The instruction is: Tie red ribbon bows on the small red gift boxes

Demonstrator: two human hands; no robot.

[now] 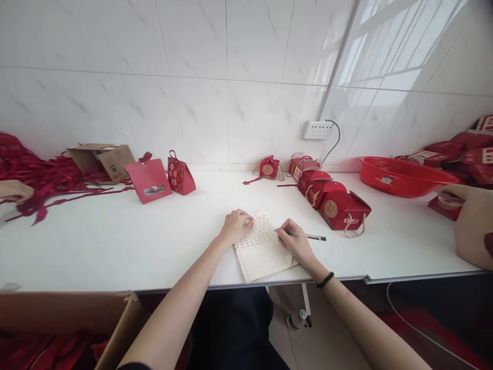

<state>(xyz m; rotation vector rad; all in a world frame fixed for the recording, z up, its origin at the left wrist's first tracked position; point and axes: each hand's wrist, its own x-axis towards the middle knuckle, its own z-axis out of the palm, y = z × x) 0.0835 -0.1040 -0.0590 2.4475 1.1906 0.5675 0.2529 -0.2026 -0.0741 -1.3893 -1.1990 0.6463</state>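
A lined notebook (262, 250) with rows of writing lies on the white table (115, 241) near its front edge. My left hand (235, 225) rests on the notebook's upper left corner, fingers curled and pressing the page. My right hand (295, 241) grips a pen (308, 236) with its tip on the page's right side; a black band sits on that wrist.
Red gift boxes (335, 203) stand in a row right of the notebook, with more at the back (181, 174). A red basin (404, 174) sits far right, red ribbons (42, 177) and a cardboard box (103, 159) far left. Other people's hands show at the left edge (13, 191) and right edge (473, 221).
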